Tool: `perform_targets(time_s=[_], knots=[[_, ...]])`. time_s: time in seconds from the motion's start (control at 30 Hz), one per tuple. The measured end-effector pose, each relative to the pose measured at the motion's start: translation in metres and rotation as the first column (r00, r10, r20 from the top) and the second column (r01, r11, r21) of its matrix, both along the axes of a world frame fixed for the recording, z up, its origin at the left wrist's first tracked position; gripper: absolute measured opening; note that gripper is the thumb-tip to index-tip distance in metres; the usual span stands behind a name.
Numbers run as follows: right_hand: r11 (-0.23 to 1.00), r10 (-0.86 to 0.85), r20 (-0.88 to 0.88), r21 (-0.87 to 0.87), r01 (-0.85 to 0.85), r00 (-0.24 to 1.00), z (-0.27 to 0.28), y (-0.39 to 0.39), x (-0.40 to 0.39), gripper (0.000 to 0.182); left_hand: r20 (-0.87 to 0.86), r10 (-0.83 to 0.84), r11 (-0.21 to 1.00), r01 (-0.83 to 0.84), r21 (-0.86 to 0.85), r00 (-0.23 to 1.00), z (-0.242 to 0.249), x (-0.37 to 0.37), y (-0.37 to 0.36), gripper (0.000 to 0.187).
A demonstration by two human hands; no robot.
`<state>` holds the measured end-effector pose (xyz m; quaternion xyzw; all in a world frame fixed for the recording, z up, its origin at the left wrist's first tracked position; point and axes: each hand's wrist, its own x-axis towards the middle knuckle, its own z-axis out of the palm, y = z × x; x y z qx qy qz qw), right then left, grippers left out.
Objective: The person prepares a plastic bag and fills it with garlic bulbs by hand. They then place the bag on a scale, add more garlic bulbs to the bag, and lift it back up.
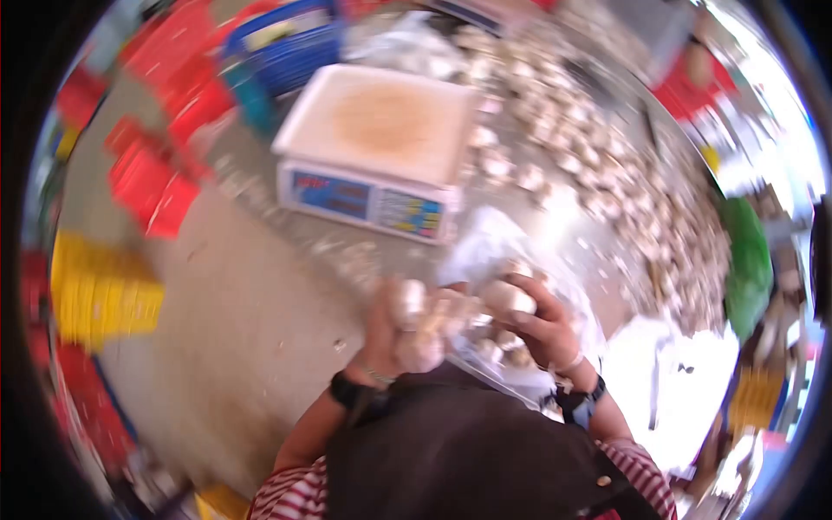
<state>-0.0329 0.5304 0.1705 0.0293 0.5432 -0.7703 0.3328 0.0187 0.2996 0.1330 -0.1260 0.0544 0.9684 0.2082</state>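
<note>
My left hand [378, 334] is closed around several garlic bulbs [419, 350], smeared by motion, left of a clear plastic bag. My right hand [548, 322] grips one white garlic bulb [508, 299] between thumb and fingers, over the bag's mouth. The clear plastic bag [490, 234] lies open at the metal table's edge, with more bulbs [511, 351] inside it, below my right hand. Part of the bag is hidden by my hands and the dark apron [451, 442].
A white weighing scale [373, 126] stands ahead of my hands. Loose garlic [598, 165] covers the metal table to the right. A green sack [747, 264] is at far right. Yellow crates [104, 290], red crates [152, 186] and a blue crate [282, 52] stand to the left.
</note>
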Motion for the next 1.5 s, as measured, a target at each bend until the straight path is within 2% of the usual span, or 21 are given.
perform_targets(time_s=[0.03, 0.07, 0.23, 0.33, 0.4, 0.5, 0.53, 0.57, 0.6, 0.67, 0.7, 0.73, 0.77, 0.8, 0.87, 0.93, 1.0, 1.03, 1.07, 1.27, 1.5], knots=[[1.000, -0.023, -0.074, -0.022, 0.021, 0.997, -0.002, -0.002, 0.004, 0.054, -0.030, -0.061, 0.995, 0.059, -0.077, 0.998, -0.003, -0.005, -0.004, 0.066], [0.997, -0.067, -0.097, -0.042, 0.063, 0.993, 0.000, 0.007, 0.009, 0.053, 0.161, -0.012, 0.988, 0.036, -0.148, 0.987, 0.007, -0.011, 0.014, 0.064], [0.971, -0.235, -0.049, -0.049, 0.232, 0.971, -0.003, 0.032, 0.025, 0.049, -0.025, -0.211, 0.965, 0.205, -0.161, 0.977, -0.026, -0.029, 0.023, 0.054], [0.928, -0.370, -0.046, -0.072, 0.366, 0.928, -0.022, 0.055, 0.041, 0.046, 0.032, -0.262, 0.907, 0.258, -0.334, 0.964, -0.022, -0.045, 0.039, 0.053], [0.851, -0.513, 0.051, -0.107, 0.515, 0.857, -0.021, 0.068, 0.053, 0.041, 0.059, -0.301, 0.910, 0.305, -0.282, 0.952, -0.022, -0.058, 0.048, 0.057], [0.721, -0.692, -0.035, 0.025, 0.692, 0.721, -0.023, 0.087, 0.062, 0.043, -0.164, -0.308, 0.765, 0.141, -0.629, 0.937, -0.022, -0.078, 0.063, 0.051], [0.662, -0.738, -0.107, 0.079, 0.746, 0.666, -0.020, 0.087, 0.062, 0.045, -0.163, -0.330, 0.760, 0.159, -0.630, 0.930, -0.024, -0.087, 0.067, 0.051], [0.630, -0.752, -0.164, 0.106, 0.769, 0.638, -0.022, 0.090, 0.063, 0.043, -0.388, -0.405, 0.565, -0.108, -0.818, 0.828, -0.025, -0.096, 0.069, 0.048], [0.597, -0.761, -0.220, 0.130, 0.792, 0.610, -0.028, 0.093, 0.063, 0.042, -0.544, -0.528, 0.346, -0.419, -0.839, 0.652, -0.026, -0.104, 0.073, 0.046], [0.583, -0.623, -0.476, 0.245, 0.775, 0.620, -0.041, 0.095, 0.060, 0.041, -0.606, -0.567, 0.302, -0.544, -0.783, 0.558, -0.022, -0.109, 0.084, 0.043], [0.589, -0.645, -0.480, 0.183, 0.787, 0.594, -0.045, 0.090, 0.056, 0.042, -0.579, -0.677, 0.213, -0.632, -0.745, 0.454, -0.022, -0.110, 0.088, 0.048], [0.515, -0.383, -0.693, 0.388, 0.764, 0.610, -0.045, 0.092, 0.049, 0.044, -0.526, -0.774, 0.136, -0.720, -0.681, 0.351, -0.022, -0.111, 0.092, 0.054], [0.453, -0.217, -0.754, 0.485, 0.748, 0.620, -0.041, 0.091, 0.044, 0.045, -0.469, -0.805, 0.115, -0.681, -0.723, 0.363, -0.024, -0.109, 0.095, 0.049], [0.374, -0.041, -0.780, 0.568, 0.733, 0.625, -0.033, 0.088, 0.037, 0.046, -0.466, -0.812, 0.118, -0.682, -0.722, 0.352, -0.028, -0.106, 0.100, 0.049], [0.376, 0.016, -0.755, 0.612, 0.696, 0.655, -0.058, 0.089, 0.032, 0.053, -0.291, -0.929, -0.046, -0.849, -0.526, 0.230, -0.042, -0.099, 0.108, 0.043], [0.254, 0.227, -0.582, 0.810, 0.529, 0.781, -0.074, 0.085, 0.026, 0.060, -0.244, -0.953, -0.026, -0.848, -0.529, 0.181, -0.054, -0.091, 0.105, 0.051], [0.290, 0.185, -0.577, 0.806, 0.516, 0.796, -0.087, 0.085, 0.024, 0.069, -0.272, -0.949, -0.013, -0.879, -0.477, 0.162, -0.061, -0.089, 0.104, 0.065], [0.212, 0.240, -0.547, 0.836, 0.506, 0.802, -0.089, 0.083, 0.023, 0.071, -0.245, -0.957, -0.027, -0.886, -0.463, 0.157, -0.064, -0.089, 0.103, 0.074], [0.129, 0.290, -0.513, 0.858, 0.498, 0.808, -0.091, 0.082, 0.020, 0.073, -0.247, -0.957, -0.024, -0.892, -0.451, 0.151, -0.067, -0.089, 0.103, 0.074], [0.128, 0.369, -0.472, 0.879, 0.459, 0.801, -0.096, 0.089, -0.009, 0.080, -0.210, -0.959, -0.080, -0.892, -0.445, 0.191, -0.072, -0.098, 0.118, 0.081], [0.165, 0.331, -0.210, 0.973, 0.163, 0.920, -0.083, 0.110, -0.032, 0.085, -0.229, -0.938, -0.142, -0.892, -0.428, 0.259, -0.074, -0.100, 0.134, 0.080]])
